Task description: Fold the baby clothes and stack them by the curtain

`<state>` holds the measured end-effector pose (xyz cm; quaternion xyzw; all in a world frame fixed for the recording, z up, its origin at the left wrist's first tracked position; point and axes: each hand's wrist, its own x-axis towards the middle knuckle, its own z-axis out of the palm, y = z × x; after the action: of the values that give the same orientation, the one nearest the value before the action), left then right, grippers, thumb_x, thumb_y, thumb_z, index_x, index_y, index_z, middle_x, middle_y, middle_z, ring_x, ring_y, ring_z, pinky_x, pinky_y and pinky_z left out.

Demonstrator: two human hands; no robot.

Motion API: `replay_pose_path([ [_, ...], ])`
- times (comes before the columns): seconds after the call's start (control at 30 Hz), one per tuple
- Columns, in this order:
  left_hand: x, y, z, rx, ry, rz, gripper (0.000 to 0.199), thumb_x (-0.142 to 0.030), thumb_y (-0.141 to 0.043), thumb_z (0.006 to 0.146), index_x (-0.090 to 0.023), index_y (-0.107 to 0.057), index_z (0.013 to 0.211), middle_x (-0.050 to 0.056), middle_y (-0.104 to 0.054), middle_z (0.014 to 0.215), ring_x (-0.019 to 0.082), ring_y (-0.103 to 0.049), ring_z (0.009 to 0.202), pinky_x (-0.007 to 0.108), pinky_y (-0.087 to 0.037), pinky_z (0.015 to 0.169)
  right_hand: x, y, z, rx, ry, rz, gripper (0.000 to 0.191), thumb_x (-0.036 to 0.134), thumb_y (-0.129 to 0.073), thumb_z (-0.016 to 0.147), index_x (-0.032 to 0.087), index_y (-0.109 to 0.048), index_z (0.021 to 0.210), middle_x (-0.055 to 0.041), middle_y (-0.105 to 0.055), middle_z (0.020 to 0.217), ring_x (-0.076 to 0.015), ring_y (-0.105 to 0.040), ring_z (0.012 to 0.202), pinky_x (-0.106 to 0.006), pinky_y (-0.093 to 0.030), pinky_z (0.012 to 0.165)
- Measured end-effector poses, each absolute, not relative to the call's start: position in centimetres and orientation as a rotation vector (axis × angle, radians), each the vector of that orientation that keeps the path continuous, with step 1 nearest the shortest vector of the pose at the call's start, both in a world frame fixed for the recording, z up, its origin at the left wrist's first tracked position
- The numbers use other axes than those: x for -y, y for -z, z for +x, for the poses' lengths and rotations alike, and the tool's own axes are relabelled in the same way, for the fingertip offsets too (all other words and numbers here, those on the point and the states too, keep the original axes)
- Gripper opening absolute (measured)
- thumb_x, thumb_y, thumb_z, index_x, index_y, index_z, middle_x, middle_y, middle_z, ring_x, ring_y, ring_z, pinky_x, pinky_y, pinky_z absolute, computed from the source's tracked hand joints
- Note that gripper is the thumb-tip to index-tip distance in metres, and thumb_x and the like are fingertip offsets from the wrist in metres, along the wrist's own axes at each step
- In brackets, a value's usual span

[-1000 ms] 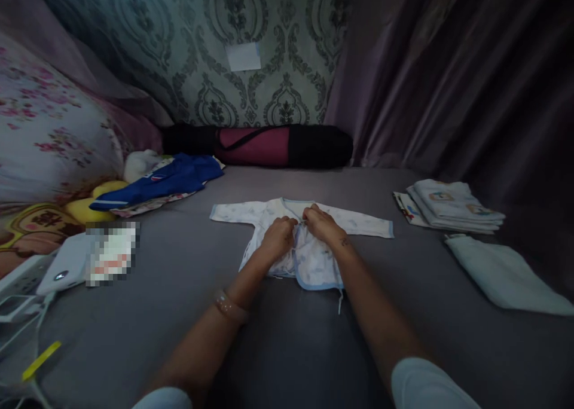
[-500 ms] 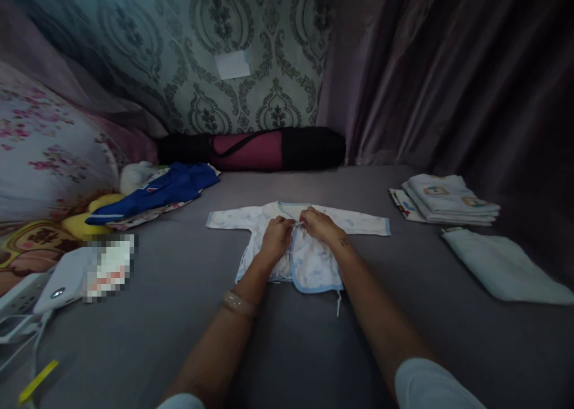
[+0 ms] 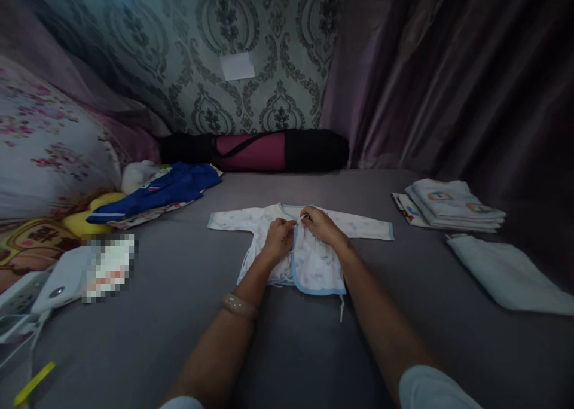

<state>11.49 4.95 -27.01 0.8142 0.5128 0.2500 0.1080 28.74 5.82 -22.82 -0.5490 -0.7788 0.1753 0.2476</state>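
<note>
A small white baby wrap shirt (image 3: pixel 316 265) with blue edging and a faint blue print lies spread on the grey bed sheet (image 3: pixel 179 337), sleeves stretched out to both sides. Near its neckline, the fingers of my left hand (image 3: pixel 281 237) are pinched on a thin white tie string (image 3: pixel 299 222). My right hand (image 3: pixel 319 223) pinches the string from the other side, just right of the blue front edge. The fingertips nearly meet, so the exact shape of the string is partly hidden. Another tie (image 3: pixel 341 308) hangs from the lower right hem.
Folded white cloths (image 3: pixel 452 203) and a pale folded cloth (image 3: pixel 506 274) lie at the right. Blue clothing (image 3: pixel 165 188), a floral pillow (image 3: pixel 49 152) and a white device (image 3: pixel 60 280) are at the left. A black and maroon long bag (image 3: pixel 255 152) lies along the wall.
My right fingers have lifted slightly and drawn the string a little up and to the right. My left hand stays almost in place; the whole view has shifted slightly.
</note>
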Motion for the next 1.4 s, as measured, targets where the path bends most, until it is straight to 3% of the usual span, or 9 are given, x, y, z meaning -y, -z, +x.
replay_pose_path([
  [0.17, -5.0, 26.7, 11.6, -1.538, -0.680, 2.371, 0.040, -0.012, -0.041, 0.085, -0.018, -0.066, 0.115, 0.010, -0.061, 0.101, 0.019, -0.057, 0.097, 0.033, -0.044, 0.092, -5.4, 23.6, 27.8, 2.070, -0.300, -1.607, 0.016, 0.018, -0.048, 0.089, 0.017, -0.059, 0.100, -0.0082, -0.057, 0.105, -0.0172, -0.054, 0.099, -0.026, -0.040, 0.084],
  [0.33, -4.8, 26.3, 11.5, -1.528, -0.602, 2.397, 0.043, -0.009, -0.043, 0.081, -0.019, -0.066, 0.116, 0.011, -0.061, 0.105, 0.020, -0.056, 0.100, 0.032, -0.043, 0.093, -5.4, 23.6, 28.1, 2.110, -0.344, -1.584, 0.019, 0.018, -0.049, 0.089, 0.016, -0.061, 0.105, -0.0083, -0.055, 0.110, -0.0160, -0.055, 0.097, -0.025, -0.040, 0.087],
  [0.43, -4.7, 25.7, 11.0, -1.487, -0.631, 2.325, 0.044, -0.008, -0.042, 0.082, -0.014, -0.063, 0.119, 0.011, -0.062, 0.107, 0.018, -0.057, 0.102, 0.029, -0.041, 0.095, -4.7, 22.7, 28.9, 2.071, -0.420, -1.513, 0.029, 0.017, -0.052, 0.087, 0.016, -0.057, 0.116, -0.0087, -0.053, 0.117, -0.0134, -0.057, 0.089, -0.025, -0.041, 0.084],
  [0.53, -4.6, 24.7, 10.3, -1.515, -0.710, 2.191, 0.037, -0.014, -0.042, 0.085, -0.009, -0.064, 0.116, 0.013, -0.062, 0.107, 0.017, -0.059, 0.095, 0.026, -0.043, 0.089, -2.4, 21.1, 29.1, 2.099, -0.438, -1.507, 0.023, 0.019, -0.051, 0.088, 0.017, -0.059, 0.109, -0.0069, -0.058, 0.107, -0.0136, -0.056, 0.085, -0.026, -0.040, 0.080],
  [0.67, -4.1, 22.6, 9.6, -1.555, -0.641, 2.106, 0.025, -0.028, -0.052, 0.084, -0.012, -0.071, 0.090, 0.008, -0.065, 0.083, 0.016, -0.059, 0.077, 0.026, -0.044, 0.073, 3.3, 19.0, 28.2, 2.284, -0.542, -1.454, 0.009, 0.024, -0.055, 0.085, 0.020, -0.060, 0.092, -0.0020, -0.060, 0.090, -0.0140, -0.054, 0.080, -0.025, -0.039, 0.074],
  [0.8, -3.1, 21.1, 9.5, -1.441, -0.456, 1.993, 0.031, -0.042, -0.059, 0.079, -0.014, -0.067, 0.069, 0.001, -0.056, 0.058, 0.014, -0.054, 0.063, 0.023, -0.037, 0.056, 8.6, 18.5, 27.3, 2.409, -0.547, -1.424, 0.018, 0.023, -0.061, 0.079, 0.022, -0.055, 0.095, -0.0026, -0.057, 0.096, -0.0154, -0.053, 0.085, -0.026, -0.039, 0.076],
  [1.0, -2.5, 21.5, 10.1, -1.484, -0.343, 1.936, 0.033, -0.041, -0.066, 0.071, -0.017, -0.057, 0.051, 0.000, -0.049, 0.047, 0.015, -0.053, 0.059, 0.022, -0.032, 0.050, 10.7, 20.2, 26.7, 2.487, -0.252, -1.543, 0.022, 0.010, -0.050, 0.077, 0.020, -0.055, 0.097, -0.0070, -0.057, 0.099, -0.0198, -0.051, 0.094, -0.030, -0.038, 0.083],
  [1.4, -2.9, 21.4, 10.1, -1.451, -0.379, 1.810, 0.016, -0.029, -0.067, 0.071, -0.015, -0.063, 0.065, 0.001, -0.058, 0.058, 0.014, -0.055, 0.061, 0.023, -0.038, 0.056, 11.3, 19.4, 26.1, 2.399, -0.210, -1.639, 0.020, 0.018, -0.040, 0.094, 0.020, -0.060, 0.093, -0.0063, -0.059, 0.092, -0.0166, -0.055, 0.084, -0.027, -0.038, 0.074],
])
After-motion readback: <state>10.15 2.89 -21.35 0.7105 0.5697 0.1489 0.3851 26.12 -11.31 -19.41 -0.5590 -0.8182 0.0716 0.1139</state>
